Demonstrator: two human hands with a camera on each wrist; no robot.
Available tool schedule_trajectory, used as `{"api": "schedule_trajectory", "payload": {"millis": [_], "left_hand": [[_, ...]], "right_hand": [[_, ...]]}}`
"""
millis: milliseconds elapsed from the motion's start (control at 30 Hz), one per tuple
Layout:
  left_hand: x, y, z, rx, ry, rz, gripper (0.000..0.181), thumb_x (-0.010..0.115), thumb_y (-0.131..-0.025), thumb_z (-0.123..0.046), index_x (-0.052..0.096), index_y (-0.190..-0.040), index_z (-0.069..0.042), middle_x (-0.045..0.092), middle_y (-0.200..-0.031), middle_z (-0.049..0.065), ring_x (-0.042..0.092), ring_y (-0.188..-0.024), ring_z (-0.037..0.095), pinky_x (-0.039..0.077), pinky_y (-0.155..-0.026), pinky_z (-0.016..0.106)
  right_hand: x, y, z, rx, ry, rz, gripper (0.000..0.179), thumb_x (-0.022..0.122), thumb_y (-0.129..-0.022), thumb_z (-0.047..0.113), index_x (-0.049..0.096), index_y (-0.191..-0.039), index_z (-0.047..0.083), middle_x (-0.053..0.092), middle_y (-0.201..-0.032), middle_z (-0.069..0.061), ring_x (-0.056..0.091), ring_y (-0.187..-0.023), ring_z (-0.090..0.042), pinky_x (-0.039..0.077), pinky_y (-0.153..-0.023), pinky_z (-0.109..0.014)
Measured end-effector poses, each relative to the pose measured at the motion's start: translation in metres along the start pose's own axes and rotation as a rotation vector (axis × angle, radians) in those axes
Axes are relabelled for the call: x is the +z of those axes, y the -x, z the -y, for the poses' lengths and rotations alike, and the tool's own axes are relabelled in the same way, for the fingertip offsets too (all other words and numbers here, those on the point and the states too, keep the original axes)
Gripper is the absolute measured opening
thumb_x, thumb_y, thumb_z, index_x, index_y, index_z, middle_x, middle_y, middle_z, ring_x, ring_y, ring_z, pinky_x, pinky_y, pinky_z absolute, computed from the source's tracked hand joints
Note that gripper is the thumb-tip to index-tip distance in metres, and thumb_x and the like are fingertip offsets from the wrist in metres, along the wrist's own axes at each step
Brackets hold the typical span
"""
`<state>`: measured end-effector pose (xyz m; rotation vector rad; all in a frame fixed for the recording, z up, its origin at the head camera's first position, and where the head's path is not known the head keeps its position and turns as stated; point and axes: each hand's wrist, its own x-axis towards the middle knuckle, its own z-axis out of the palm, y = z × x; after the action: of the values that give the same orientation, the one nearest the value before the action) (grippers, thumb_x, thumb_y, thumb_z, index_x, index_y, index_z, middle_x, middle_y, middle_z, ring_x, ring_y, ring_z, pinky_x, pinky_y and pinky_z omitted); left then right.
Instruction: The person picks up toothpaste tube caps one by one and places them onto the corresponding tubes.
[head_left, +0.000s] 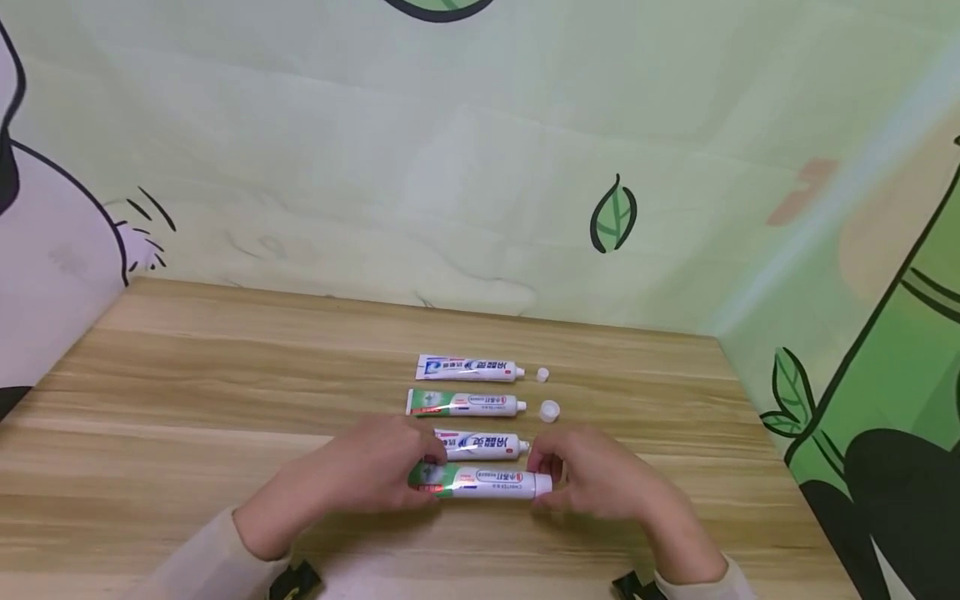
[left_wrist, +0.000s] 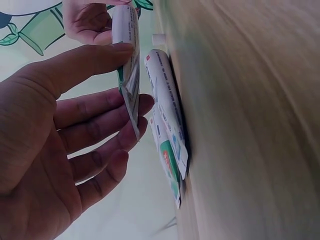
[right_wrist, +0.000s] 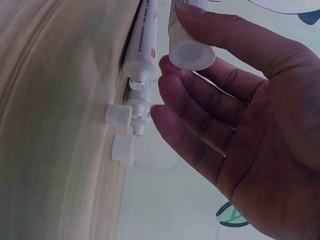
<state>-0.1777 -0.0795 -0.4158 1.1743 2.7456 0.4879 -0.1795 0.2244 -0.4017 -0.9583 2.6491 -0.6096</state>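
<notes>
A green-and-white toothpaste tube (head_left: 491, 483) lies crosswise between both hands, nearest the person, raised off the table in the left wrist view. My left hand (head_left: 371, 467) pinches its flat tail end, thumb on one side and fingers on the other. At the opposite end my right hand (head_left: 603, 477) pinches the tube near its white cap (right_wrist: 192, 54), which is on. Just beyond lies a blue-and-white toothpaste tube (head_left: 487, 446) with a bare nozzle, partly hidden by the left fingers. Farther back lie another green-and-white tube (head_left: 468, 404) and another blue-and-white tube (head_left: 468, 368), both uncapped.
Two loose white caps, a larger cap (head_left: 550, 411) and a smaller cap (head_left: 543, 375), stand right of the far tubes' nozzles. The wooden table (head_left: 225, 358) meets a printed backdrop (head_left: 337, 167) at the back and sides.
</notes>
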Motion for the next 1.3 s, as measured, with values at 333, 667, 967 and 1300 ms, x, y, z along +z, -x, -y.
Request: {"api": "schedule_trajectory", "payload": {"millis": [333, 667, 967, 1300], "left_hand": [[0.005, 0.0, 0.0, -0.003, 0.004, 0.027, 0.028, 0.084, -0.082, -0.037, 0.078, -0.103, -0.019, 0.072, -0.1, -0.008, 0.06, -0.085, 0.005, 0.055, -0.081, 0.031], [0.008, -0.002, 0.0, -0.004, 0.011, 0.054, 0.025, 0.084, -0.081, -0.036, 0.076, -0.096, -0.018, 0.067, -0.091, -0.011, 0.054, -0.076, 0.003, 0.051, -0.072, 0.025], [0.009, -0.001, -0.003, -0.028, 0.004, 0.082, 0.024, 0.085, -0.08, -0.036, 0.075, -0.094, -0.019, 0.062, -0.085, -0.014, 0.051, -0.071, 0.004, 0.046, -0.065, 0.024], [0.013, 0.0, -0.003, -0.033, -0.018, 0.078, 0.024, 0.086, -0.078, -0.037, 0.073, -0.089, -0.021, 0.059, -0.081, -0.015, 0.049, -0.068, 0.004, 0.044, -0.061, 0.025]], "right_hand": [[0.002, -0.001, 0.003, 0.02, -0.003, 0.039, 0.027, 0.091, -0.075, 0.022, 0.069, -0.09, 0.024, 0.06, -0.081, 0.015, 0.054, -0.074, -0.004, 0.047, -0.07, -0.023], [0.005, -0.004, 0.004, 0.012, 0.02, 0.049, 0.028, 0.092, -0.074, 0.024, 0.068, -0.087, 0.025, 0.059, -0.077, 0.015, 0.051, -0.071, -0.002, 0.045, -0.067, -0.022], [0.007, -0.005, 0.004, 0.03, 0.043, 0.086, 0.029, 0.093, -0.075, 0.026, 0.066, -0.086, 0.026, 0.06, -0.076, 0.013, 0.051, -0.07, -0.002, 0.045, -0.066, -0.022], [0.011, -0.006, 0.004, 0.036, 0.059, 0.096, 0.03, 0.093, -0.074, 0.03, 0.066, -0.086, 0.027, 0.059, -0.076, 0.014, 0.051, -0.069, -0.002, 0.044, -0.067, -0.023]]}}
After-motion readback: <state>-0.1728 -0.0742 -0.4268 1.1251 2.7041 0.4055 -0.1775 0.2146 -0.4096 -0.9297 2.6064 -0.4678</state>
